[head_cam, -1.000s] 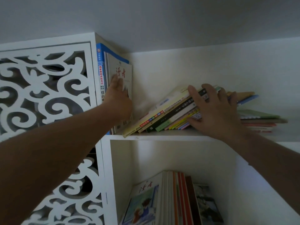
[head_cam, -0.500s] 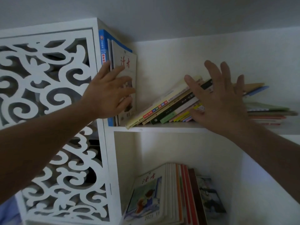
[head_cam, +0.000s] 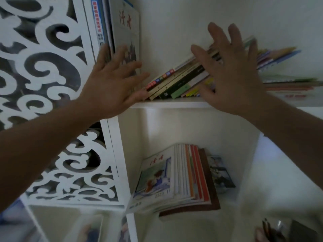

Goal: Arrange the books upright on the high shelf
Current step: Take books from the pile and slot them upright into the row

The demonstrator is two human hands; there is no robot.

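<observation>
On the high shelf [head_cam: 167, 103], the leaning books [head_cam: 181, 81] lie slanted beside two upright books [head_cam: 125, 35]. Both the left hand [head_cam: 111, 84] and the right hand [head_cam: 232, 74] have fingers spread wide, holding nothing. It seems best to push the slanted stack from its right side, slowly, while the left one steadies the standing ones.

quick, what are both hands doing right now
Left hand: open, fingers spread by the upright books, holding nothing.
Right hand: open, fingers spread over the leaning books, gripping nothing.

A home: white shelving [head_cam: 167, 104] with fretwork panel [head_cam: 43, 70], stacked magazines [head_cam: 176, 179].
</observation>
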